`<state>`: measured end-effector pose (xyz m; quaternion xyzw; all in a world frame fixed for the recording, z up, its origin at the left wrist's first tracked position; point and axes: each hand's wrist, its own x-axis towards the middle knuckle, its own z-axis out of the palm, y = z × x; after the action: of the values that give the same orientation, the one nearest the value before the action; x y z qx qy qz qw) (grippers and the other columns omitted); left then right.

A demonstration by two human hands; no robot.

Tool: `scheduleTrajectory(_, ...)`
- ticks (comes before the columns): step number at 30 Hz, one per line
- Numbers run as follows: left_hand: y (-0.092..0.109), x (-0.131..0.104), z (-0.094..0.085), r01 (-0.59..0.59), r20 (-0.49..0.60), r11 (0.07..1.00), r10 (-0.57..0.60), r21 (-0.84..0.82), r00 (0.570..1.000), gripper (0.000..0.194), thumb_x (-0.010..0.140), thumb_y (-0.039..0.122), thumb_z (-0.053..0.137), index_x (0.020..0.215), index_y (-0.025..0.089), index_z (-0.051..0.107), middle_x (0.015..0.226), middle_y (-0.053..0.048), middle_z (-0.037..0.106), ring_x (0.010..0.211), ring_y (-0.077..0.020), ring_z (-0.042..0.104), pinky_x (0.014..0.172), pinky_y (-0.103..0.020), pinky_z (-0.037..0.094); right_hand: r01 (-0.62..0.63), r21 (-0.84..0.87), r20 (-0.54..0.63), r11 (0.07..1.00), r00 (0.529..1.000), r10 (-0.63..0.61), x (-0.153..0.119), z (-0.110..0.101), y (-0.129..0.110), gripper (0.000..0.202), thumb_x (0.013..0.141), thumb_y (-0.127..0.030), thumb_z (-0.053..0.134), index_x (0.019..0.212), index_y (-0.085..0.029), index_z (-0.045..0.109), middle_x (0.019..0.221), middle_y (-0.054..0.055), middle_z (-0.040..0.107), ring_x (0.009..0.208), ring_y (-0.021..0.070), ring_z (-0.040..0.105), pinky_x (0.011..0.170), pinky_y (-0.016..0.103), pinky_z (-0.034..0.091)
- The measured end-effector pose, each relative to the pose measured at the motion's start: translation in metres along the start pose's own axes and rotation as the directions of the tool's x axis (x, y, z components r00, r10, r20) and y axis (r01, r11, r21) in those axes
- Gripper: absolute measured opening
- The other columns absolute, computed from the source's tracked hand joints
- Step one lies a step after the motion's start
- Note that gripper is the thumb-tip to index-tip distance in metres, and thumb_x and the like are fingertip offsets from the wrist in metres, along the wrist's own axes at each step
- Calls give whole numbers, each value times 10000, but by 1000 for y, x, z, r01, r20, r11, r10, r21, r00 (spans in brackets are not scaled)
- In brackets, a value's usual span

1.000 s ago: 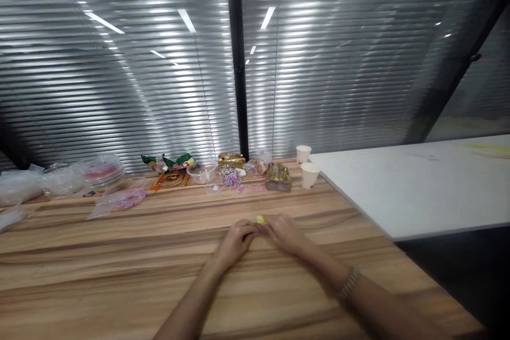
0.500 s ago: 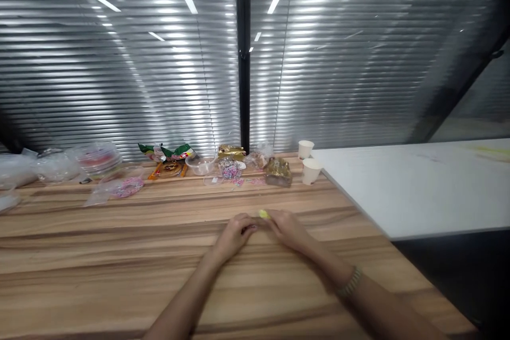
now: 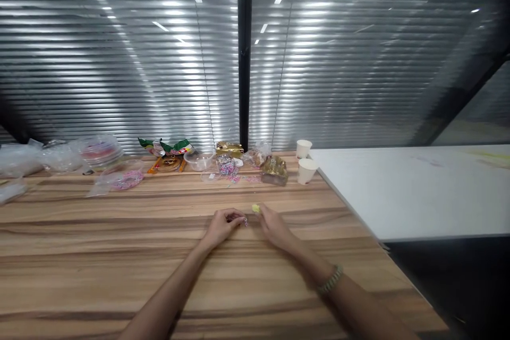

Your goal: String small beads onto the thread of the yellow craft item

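My left hand [image 3: 223, 227] is closed in a pinch above the wooden table. At its fingertips shows a small speckled piece [image 3: 245, 221], pinkish and dark, too small to name. Just to the right, my right hand [image 3: 274, 227] is closed around a small yellow piece [image 3: 255, 207] that sticks out past the thumb and fingers. Its kind cannot be made out. A narrow gap separates the two hands. On the right forearm is a banded bracelet [image 3: 330, 280].
Along the back stand two paper cups [image 3: 307, 171], a gold foil pack [image 3: 274, 171], a clear bowl [image 3: 199, 160], green packets [image 3: 171, 146] and stacked plastic lids [image 3: 100, 154]. Small pink bits [image 3: 234, 179] lie loose. A white table [image 3: 430, 191] adjoins on the right.
My hands have drawn apart, and both sit farther left in view. More of the speckled piece and the yellow piece now shows. The camera view has shifted slightly.
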<state>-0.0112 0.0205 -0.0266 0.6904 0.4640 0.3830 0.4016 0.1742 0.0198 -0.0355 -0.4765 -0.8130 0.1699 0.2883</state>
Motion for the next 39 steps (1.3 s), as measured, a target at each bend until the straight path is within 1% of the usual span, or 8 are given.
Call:
scheduleTrajectory(3, -5, 2, 0, 41, -15, 990, -43, -134, 999, 235, 704, 308, 607, 832, 120, 666, 788, -80, 694, 726, -187, 621, 676, -281, 473, 34, 62, 36, 997, 999, -36, -3, -1, -8, 178, 899, -271, 319, 900, -176, 470, 806, 53, 599, 716, 161, 547, 630, 244, 380)
scheduleTrajectory(5, -7, 3, 0, 60, -9, 979, -63, -195, 998, 264, 695, 314, 622, 867, 116, 657, 815, -87, 691, 745, -187, 622, 691, -287, 476, 54, 115, 20, 992, 998, -56, -4, -2, -11, 164, 890, -275, 344, 869, -179, 476, 803, 45, 597, 715, 159, 541, 629, 243, 383)
scheduleTrajectory(10, -3, 2, 0, 81, -10, 966, -86, -243, 996, 316, 698, 334, 628, 919, 109, 640, 847, -100, 684, 759, -187, 616, 680, -285, 476, -4, 261, -17, 965, 1000, 9, -1, -5, -10, 166, 881, -266, 351, 814, -175, 473, 662, 12, 569, 629, 142, 525, 611, 238, 395)
scheduleTrajectory(14, -1, 0, 0, 73, 3, 971, -75, -228, 997, 323, 712, 340, 619, 932, 104, 640, 847, -106, 684, 759, -185, 616, 704, -292, 473, 1, 236, -36, 972, 999, 8, 1, -4, -11, 156, 875, -269, 365, 863, -167, 483, 768, 39, 589, 719, 161, 532, 654, 257, 393)
scheduleTrajectory(21, 0, -1, 1, 45, 33, 960, -37, -275, 999, 351, 686, 334, 647, 953, 107, 629, 882, -109, 683, 789, -198, 624, 744, -318, 483, 72, 215, 16, 974, 997, -77, 2, -4, -19, 137, 866, -249, 407, 925, -177, 508, 852, 38, 606, 772, 158, 541, 685, 248, 389)
scheduleTrajectory(29, -4, 0, 2, 0, -61, 967, -16, -255, 998, 367, 650, 337, 677, 929, 105, 627, 751, -78, 667, 675, -166, 602, 661, -286, 476, 79, 118, 34, 990, 996, -84, 2, 1, -12, 134, 853, -191, 394, 913, -180, 514, 827, 43, 613, 740, 157, 551, 659, 239, 391)
scheduleTrajectory(34, 11, -4, 3, 30, 45, 941, -16, -336, 999, 346, 679, 320, 663, 943, 104, 608, 770, -66, 634, 694, -143, 568, 663, -253, 448, 91, 63, 61, 994, 994, -95, 1, 3, -10, 163, 844, -175, 388, 968, -167, 494, 848, 61, 615, 751, 166, 556, 664, 248, 397)
scheduleTrajectory(39, 24, -7, 3, 115, 162, 902, -52, -415, 985, 392, 712, 369, 626, 1009, 145, 504, 699, 3, 562, 505, -64, 460, 466, -174, 337, 100, 75, 27, 992, 994, -102, -1, 2, -9, 227, 862, -176, 348, 1061, -148, 453, 893, 86, 614, 808, 173, 564, 705, 264, 412)
